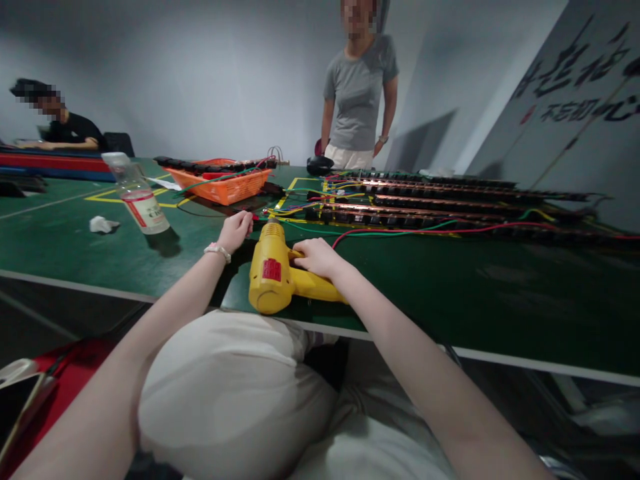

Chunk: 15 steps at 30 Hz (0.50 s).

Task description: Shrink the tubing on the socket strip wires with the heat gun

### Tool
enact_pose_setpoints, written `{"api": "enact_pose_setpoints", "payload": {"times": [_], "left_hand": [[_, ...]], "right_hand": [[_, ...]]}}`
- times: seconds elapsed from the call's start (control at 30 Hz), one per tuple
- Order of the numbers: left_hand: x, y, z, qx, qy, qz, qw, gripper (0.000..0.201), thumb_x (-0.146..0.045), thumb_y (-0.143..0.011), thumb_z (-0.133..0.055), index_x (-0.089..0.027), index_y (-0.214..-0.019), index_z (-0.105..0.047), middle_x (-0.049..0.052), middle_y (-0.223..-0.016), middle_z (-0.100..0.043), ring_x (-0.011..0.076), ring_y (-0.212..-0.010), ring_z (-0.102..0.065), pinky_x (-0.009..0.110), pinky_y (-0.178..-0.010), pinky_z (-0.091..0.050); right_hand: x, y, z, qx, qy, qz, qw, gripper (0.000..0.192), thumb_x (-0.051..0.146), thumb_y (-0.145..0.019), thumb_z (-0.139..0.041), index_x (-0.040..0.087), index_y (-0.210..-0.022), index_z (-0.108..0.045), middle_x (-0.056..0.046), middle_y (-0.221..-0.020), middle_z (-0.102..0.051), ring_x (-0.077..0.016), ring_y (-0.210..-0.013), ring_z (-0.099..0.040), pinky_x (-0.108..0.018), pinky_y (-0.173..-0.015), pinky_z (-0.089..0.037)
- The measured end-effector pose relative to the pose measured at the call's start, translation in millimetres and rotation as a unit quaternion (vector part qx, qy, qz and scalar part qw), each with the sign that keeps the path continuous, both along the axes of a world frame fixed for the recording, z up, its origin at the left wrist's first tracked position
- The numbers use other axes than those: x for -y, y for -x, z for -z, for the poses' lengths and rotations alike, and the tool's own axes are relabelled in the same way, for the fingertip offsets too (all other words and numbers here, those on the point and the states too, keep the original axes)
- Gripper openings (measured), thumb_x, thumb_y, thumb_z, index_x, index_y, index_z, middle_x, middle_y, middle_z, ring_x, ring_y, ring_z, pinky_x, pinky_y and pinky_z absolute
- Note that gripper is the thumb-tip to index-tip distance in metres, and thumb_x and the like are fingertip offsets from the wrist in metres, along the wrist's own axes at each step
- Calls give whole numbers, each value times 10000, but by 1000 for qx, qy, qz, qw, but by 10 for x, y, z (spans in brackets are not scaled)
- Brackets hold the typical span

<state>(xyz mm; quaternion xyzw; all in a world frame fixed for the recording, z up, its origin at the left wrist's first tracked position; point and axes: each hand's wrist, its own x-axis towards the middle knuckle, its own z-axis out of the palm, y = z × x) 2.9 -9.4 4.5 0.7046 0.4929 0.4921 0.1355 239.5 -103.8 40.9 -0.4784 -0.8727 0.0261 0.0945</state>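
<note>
A yellow heat gun [273, 273] with a red label lies on its side at the near edge of the green table, its nozzle facing away from me. My right hand [316, 258] is closed around its handle by the trigger. Left of the nozzle, my left hand [237, 232] pinches the end of a wire [254, 217] that looks red. Several coloured wires [290, 212] run past the nozzle tip to long black strips with copper-coloured bars [390, 212] on the right. The fingertips of my left hand are partly hidden.
An orange plastic basket [225, 189] holding black strips stands behind my left hand. To the left are a clear bottle [145, 207] and a crumpled white tissue [103, 225]. A person in a grey shirt [359, 100] stands across the green table [475, 293]; another sits far left.
</note>
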Motion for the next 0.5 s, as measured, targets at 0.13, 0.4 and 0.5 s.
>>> {"api": "enact_pose_setpoints", "payload": {"times": [0.13, 0.4, 0.5], "left_hand": [[4, -4, 4, 14, 6, 7, 1000, 324, -329, -895, -408, -202, -604, -474, -5, -528, -504, 112, -473, -457, 227, -519, -371], [-41, 26, 38, 26, 5, 18, 999, 315, -323, -892, -419, -198, -610, -483, -4, -543, -517, 105, -468, -464, 224, -514, -382], [-45, 32, 40, 32, 8, 18, 999, 323, -319, -894, -415, -196, -605, -489, -1, -545, -520, 103, -466, -468, 225, -513, -386]], "right_hand": [[-15, -184, 28, 5, 10, 18, 1000, 163, 313, -858, -554, 208, -844, -678, -45, -954, -729, -199, -901, -631, -271, -657, -303], [30, -582, 85, -36, 31, 39, 998, 134, 283, -834, -566, 198, -772, -649, -31, -840, -697, -174, -780, -606, -248, -628, -329], [64, -742, 101, -47, 56, 48, 996, 121, 262, -826, -571, 197, -743, -629, -26, -825, -687, -171, -775, -603, -240, -642, -348]]}}
